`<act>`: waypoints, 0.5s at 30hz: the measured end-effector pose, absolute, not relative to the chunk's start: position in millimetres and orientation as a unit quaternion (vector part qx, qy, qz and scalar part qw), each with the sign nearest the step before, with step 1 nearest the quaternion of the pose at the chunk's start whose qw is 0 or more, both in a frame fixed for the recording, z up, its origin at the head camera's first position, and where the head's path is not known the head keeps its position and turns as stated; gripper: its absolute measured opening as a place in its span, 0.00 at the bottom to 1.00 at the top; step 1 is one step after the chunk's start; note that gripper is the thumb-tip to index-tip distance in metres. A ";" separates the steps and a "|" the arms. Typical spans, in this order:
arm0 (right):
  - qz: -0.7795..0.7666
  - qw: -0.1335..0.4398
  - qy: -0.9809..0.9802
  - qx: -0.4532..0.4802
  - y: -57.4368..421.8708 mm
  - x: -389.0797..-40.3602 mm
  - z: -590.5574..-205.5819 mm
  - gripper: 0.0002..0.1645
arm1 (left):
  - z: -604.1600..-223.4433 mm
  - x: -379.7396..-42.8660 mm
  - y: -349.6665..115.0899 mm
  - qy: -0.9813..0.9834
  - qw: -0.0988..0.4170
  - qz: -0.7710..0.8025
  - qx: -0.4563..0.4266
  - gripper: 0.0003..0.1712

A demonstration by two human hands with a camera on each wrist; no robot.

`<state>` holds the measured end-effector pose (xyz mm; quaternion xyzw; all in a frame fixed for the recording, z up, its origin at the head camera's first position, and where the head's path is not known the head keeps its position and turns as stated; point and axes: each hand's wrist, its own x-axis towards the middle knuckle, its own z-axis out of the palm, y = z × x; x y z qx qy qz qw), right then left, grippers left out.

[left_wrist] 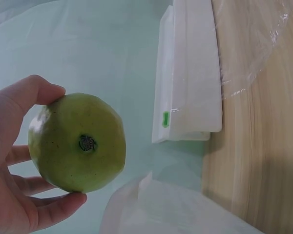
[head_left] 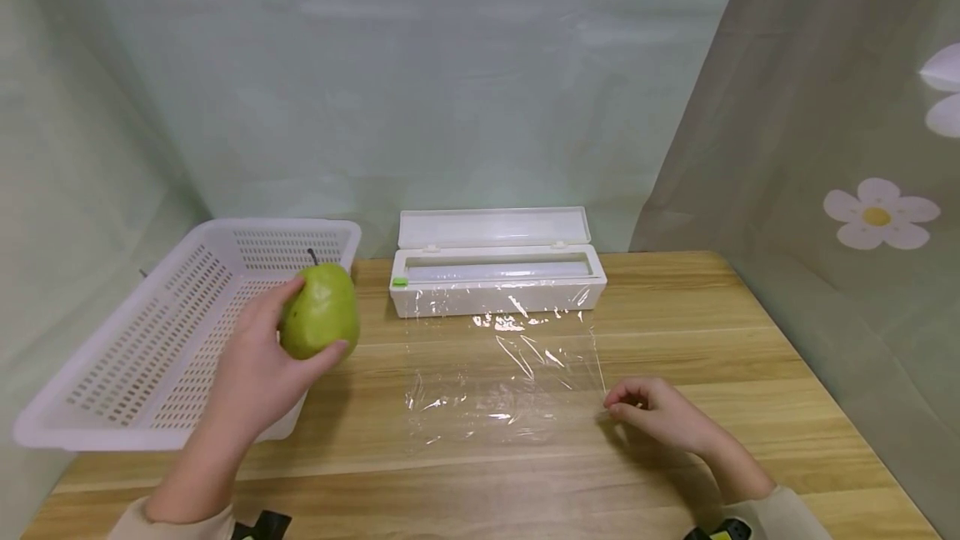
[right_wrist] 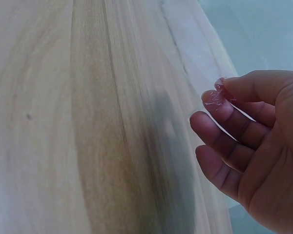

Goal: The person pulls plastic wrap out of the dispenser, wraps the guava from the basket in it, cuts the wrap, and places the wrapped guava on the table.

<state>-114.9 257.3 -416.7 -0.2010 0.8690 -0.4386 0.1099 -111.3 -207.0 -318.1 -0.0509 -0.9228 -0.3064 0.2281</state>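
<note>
A green pear (head_left: 321, 312) with a dark stem is gripped by my left hand (head_left: 258, 361), raised beside the right wall of a white basket. In the left wrist view the pear's (left_wrist: 83, 146) underside faces the camera, thumb on one side and fingers round the other. My right hand (head_left: 667, 417) pinches the near right corner of a clear plastic wrap sheet (head_left: 502, 382); a crumpled bit of film shows between thumb and index finger in the right wrist view. That sheet runs from a white wrap dispenser (head_left: 498, 298), whose lid (head_left: 495, 227) stands raised at the back.
The white slotted basket (head_left: 97, 436) stands on the left of the wooden table (head_left: 750, 340). A green slider (head_left: 400, 282) sits on the dispenser's left end. Pale curtains (head_left: 420, 90) hang behind and at both sides, with printed flowers on the right.
</note>
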 end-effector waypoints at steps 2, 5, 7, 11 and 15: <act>-0.438 0.109 0.869 -0.201 257.3 -114.8 -416.6 0.06 | -318.6 -111.6 -205.5 -0.921 0.229 -0.309 -0.056 0.50; -0.438 0.110 0.870 -0.199 257.4 -114.9 -416.7 0.06 | -318.9 -112.1 -203.6 -0.919 0.231 -0.313 -0.064 0.50; -0.438 0.112 0.870 -0.198 257.4 -115.0 -416.7 0.06 | -318.9 -112.3 -202.2 -0.918 0.231 -0.314 -0.068 0.50; -0.438 0.114 0.870 -0.196 257.3 -114.8 -416.2 0.06 | -319.8 -113.2 -198.9 -0.918 0.230 -0.313 -0.077 0.50; -0.436 0.114 0.871 -0.195 256.8 -114.7 -415.1 0.06 | -321.4 -114.4 -194.2 -0.917 0.233 -0.311 -0.090 0.50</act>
